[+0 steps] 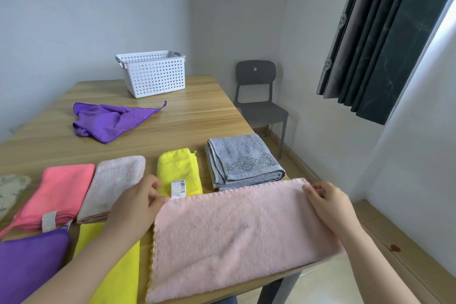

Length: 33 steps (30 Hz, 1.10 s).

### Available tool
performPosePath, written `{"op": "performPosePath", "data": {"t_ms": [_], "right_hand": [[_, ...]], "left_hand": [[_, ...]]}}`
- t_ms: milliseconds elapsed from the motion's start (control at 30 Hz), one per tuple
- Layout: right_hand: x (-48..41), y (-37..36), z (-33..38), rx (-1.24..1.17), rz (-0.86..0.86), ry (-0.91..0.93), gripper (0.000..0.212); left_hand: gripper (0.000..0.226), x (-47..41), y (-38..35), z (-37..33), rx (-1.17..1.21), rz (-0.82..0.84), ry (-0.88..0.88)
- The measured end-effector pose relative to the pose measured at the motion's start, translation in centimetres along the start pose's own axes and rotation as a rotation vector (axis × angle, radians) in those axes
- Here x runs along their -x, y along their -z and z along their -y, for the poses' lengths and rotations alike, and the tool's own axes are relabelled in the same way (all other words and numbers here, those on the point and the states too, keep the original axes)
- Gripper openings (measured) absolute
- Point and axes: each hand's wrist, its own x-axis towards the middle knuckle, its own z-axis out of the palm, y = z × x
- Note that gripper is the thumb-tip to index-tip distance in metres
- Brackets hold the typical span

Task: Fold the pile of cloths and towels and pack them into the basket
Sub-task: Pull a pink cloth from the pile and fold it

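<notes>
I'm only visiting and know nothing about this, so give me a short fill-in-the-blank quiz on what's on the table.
1. The left hand and right hand each hold a far corner of the fluffy towel, whose colour is ____.
2. The crumpled cloth in front of the white basket is ____.
3. The grey towel lies just right of a folded cloth coloured ____.
Missing words: pink, purple, yellow.
</notes>
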Motion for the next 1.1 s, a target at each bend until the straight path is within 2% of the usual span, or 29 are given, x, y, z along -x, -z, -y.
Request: {"op": "performPosePath", "data": {"t_ms": [100,167,200,267,367,433,500,633,700,767,833,967,1033,1100], "right_hand": [[1.3,0.3,-1.1,0.058,0.029,-0.045,0.034],[2.1,0.5,-1.6,0.095,0.023,-0.051,0.043],[2.3,0.7,-1.7,0.1,0.013,-0.04,0.044],[2.7,1.2,-1.6,0.091,-0.014,-0.002,0.041],[3.0,2.5,-0.9,0.086,-0.061,0.048,0.04],[3.0,3.3,-0.5,0.088,-0.063,0.048,0.04],[3.0,3.6,-0.5,0.102,-0.049,0.033,0.039],[3.5,3.4,-0.5,0.114,-0.054,0.028,0.037],[3.9,3.4,-0.3,0.105,-0.067,0.048,0.037],[4.1,3.5,0.2,0.087,-0.076,0.073,0.038],[4.1,3.8,0.7,0.085,-0.065,0.092,0.035],[4.3,4.5,2.6,0.096,-0.065,0.182,0.031],[4.7,4.9,4.1,0.07,-0.059,0.232,0.024],[5.2,5.0,5.7,0.022,-0.06,0.285,0.023]], "left_hand": [[0.031,1.2,0.0,-1.0,-0.144,-0.124,-0.083],[0.026,3.3,-0.4,-3.3,-0.028,-0.145,-0.156],[0.029,4.4,-0.8,-4.6,0.05,-0.093,-0.174],[0.054,6.6,-2.4,-6.9,0.142,0.068,-0.163],[0.076,8.5,-5.0,-7.6,-0.11,0.295,-0.091],[0.104,9.1,-5.5,-7.1,-0.273,0.392,-0.118],[0.116,9.2,-5.4,-6.6,-0.352,0.447,-0.128],[0.114,9.1,-4.5,-7.2,-0.404,0.468,-0.085],[0.109,8.7,-4.3,-7.7,-0.369,0.404,-0.052],[0.102,8.0,-4.6,-7.7,-0.372,0.339,-0.095],[0.101,7.6,-5.1,-7.6,-0.418,0.374,-0.127],[0.103,7.3,-5.6,-7.3,-0.391,0.459,-0.077],[0.098,7.1,-5.2,-6.9,-0.318,0.39,-0.076],[0.076,7.1,-4.7,-6.6,-0.116,0.204,-0.104]]}}
